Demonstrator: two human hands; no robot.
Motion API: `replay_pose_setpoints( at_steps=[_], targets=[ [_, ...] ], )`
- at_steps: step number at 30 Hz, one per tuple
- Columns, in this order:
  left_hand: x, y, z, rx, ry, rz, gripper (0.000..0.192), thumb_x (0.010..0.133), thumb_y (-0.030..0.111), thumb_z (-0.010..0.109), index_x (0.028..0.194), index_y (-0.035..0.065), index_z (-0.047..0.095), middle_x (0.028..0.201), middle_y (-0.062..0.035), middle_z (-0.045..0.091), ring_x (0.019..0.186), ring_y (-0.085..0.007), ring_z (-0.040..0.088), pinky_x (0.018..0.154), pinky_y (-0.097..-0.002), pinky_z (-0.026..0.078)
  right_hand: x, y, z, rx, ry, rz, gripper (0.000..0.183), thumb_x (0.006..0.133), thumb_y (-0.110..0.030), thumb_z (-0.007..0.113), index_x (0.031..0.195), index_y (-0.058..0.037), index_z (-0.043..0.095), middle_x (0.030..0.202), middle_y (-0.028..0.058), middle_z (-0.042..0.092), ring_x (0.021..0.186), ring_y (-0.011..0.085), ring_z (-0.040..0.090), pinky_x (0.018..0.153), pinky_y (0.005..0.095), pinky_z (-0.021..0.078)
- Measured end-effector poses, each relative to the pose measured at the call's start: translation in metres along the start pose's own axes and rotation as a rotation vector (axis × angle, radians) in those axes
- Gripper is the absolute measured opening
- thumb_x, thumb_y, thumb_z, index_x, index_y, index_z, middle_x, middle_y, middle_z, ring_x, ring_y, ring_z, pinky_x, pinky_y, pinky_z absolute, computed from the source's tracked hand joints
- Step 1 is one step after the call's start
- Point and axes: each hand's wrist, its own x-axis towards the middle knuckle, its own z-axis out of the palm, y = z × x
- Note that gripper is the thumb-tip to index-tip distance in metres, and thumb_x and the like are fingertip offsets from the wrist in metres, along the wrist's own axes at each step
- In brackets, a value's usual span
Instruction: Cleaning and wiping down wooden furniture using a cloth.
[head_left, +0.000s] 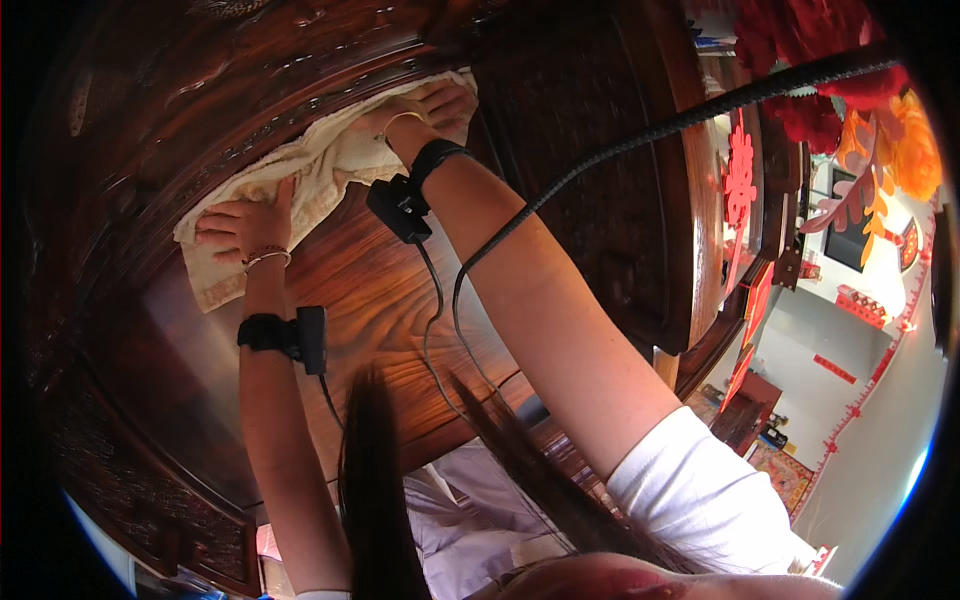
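A cream-coloured cloth (315, 161) lies spread along the back of a polished wooden seat (375, 300), where the seat meets the carved backrest (247, 82). My left hand (251, 225) rests flat on the left part of the cloth, palm down with fingers apart. Farther right, my right hand (427, 109) presses flat on the cloth's other end, close to the corner by a dark wooden side panel (570, 150). Folds of cloth bunch up between the two hands. Neither hand's fingers visibly wrap around the cloth.
Black wrist-strapped devices (401, 210) trail thin cables over the seat. A thick black braided cord (675, 120) crosses above my right arm. Carved armrests bound the seat, one at left (142, 480). Red and orange artificial flowers (915, 150) and red paper decorations (739, 172) are at right.
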Motion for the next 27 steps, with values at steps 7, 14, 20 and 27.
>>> replay_pose_setpoints(
  at_steps=[7, 14, 20, 27],
  targets=[
    [-0.005, 0.003, -0.011, 0.025, 0.083, 0.026, 0.125, 0.056, 0.082, 0.042, 0.132, -0.0072, -0.001, 0.137, -0.0289, -0.006, 0.127, -0.0437, -0.008, 0.095, -0.0622, 0.005, -0.009, 0.035, -0.008, -0.089, 0.064, -0.181, 0.131, 0.053, -0.065, 0.065, 0.131, -0.0009, -0.018, 0.137, 0.0224, -0.019, 0.128, 0.0332, -0.020, 0.103, 0.0469, -0.0050],
    [-0.023, -0.002, -0.023, -0.025, 0.026, 0.111, 0.118, 0.057, 0.083, 0.038, 0.136, 0.0073, -0.007, 0.138, -0.0234, -0.013, 0.126, -0.0403, -0.018, 0.094, -0.0642, 0.002, -0.021, 0.087, -0.022, -0.217, 0.220, -0.593, 0.108, 0.065, -0.069, 0.050, 0.137, -0.0098, -0.005, 0.141, 0.0177, -0.009, 0.131, 0.0309, -0.005, 0.105, 0.0398, -0.0001],
    [-0.044, 0.001, -0.049, 0.001, 0.019, 0.252, 0.111, 0.063, 0.080, 0.036, 0.136, 0.0075, -0.006, 0.139, -0.0224, -0.012, 0.127, -0.0392, -0.015, 0.095, -0.0630, 0.001, -0.028, 0.116, -0.034, -0.265, 0.333, -0.784, 0.091, 0.073, -0.063, 0.046, 0.136, -0.0067, 0.012, 0.141, 0.0194, -0.001, 0.131, 0.0319, 0.002, 0.105, 0.0388, 0.0074],
    [-0.059, -0.006, -0.071, -0.042, 0.414, 0.739, 0.086, 0.076, 0.063, 0.042, 0.131, -0.0001, 0.024, 0.138, -0.0239, 0.013, 0.129, -0.0380, 0.008, 0.098, -0.0559, 0.014, -0.055, 0.139, -0.048, -0.161, 0.511, -0.920, 0.068, 0.074, -0.046, 0.055, 0.123, -0.0017, 0.039, 0.136, 0.0224, 0.017, 0.124, 0.0373, 0.021, 0.101, 0.0434, 0.0198]
  ],
)
